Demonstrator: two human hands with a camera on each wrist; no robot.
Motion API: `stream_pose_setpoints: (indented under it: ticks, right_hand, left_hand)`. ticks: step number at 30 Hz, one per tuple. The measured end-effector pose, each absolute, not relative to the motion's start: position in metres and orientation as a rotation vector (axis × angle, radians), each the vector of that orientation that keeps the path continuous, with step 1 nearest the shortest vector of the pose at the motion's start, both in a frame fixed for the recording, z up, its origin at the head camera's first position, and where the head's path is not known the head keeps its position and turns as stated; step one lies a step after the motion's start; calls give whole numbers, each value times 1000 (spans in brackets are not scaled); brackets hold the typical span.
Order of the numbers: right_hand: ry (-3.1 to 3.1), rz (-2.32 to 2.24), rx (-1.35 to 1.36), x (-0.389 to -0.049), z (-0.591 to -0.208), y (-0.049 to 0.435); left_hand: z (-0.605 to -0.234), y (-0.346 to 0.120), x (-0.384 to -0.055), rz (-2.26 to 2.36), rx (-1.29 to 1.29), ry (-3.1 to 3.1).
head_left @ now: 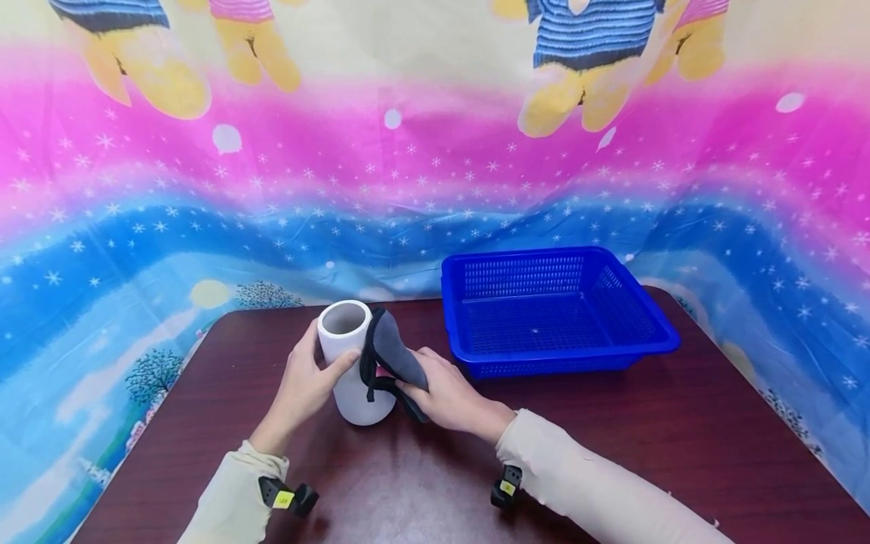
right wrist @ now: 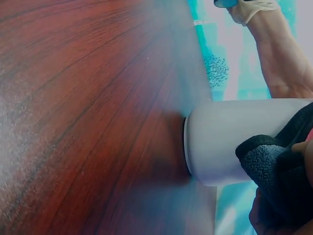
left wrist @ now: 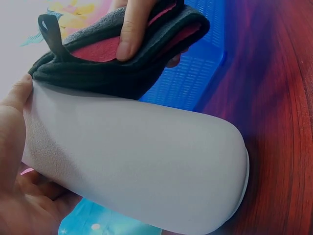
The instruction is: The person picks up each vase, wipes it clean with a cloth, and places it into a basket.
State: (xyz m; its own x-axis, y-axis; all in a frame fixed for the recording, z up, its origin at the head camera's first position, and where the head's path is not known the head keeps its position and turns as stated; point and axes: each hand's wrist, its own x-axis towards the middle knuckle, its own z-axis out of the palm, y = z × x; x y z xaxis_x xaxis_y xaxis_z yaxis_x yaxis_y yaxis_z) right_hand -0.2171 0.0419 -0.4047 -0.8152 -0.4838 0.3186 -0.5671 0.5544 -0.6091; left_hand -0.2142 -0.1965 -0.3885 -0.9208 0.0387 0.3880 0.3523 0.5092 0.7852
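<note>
A tall white vase [head_left: 363,393] with a round open mouth stands on the table, tilted slightly in the head view. My left hand [head_left: 306,378] grips it near the rim, thumb on the front and fingers round the far side. A folded grey cleaning cloth [head_left: 397,351] with black edging and a red-pink side is held in my right hand [head_left: 451,393]. The cloth lies against the upper side of the vase, and its hanging loop [left wrist: 51,36] sticks out in the left wrist view. In the right wrist view, a cloth corner [right wrist: 264,154] overlaps the vase's wall.
A blue plastic basket [head_left: 564,363] with perforated walls stands at the back right of the dark red-brown wooden table [head_left: 421,483]. A printed pink and blue curtain [head_left: 381,189] hangs behind and along the table's sides. Each wrist wears a small black camera.
</note>
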Motion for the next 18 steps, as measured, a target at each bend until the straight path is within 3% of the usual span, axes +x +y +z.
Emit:
stream_pose_setpoints:
  ticks: [18]
  right_hand:
    - [-2698,1045,926,-217,-417,45]
  left_hand:
    - [-389,-195,-213,-1363,-308,-2442]
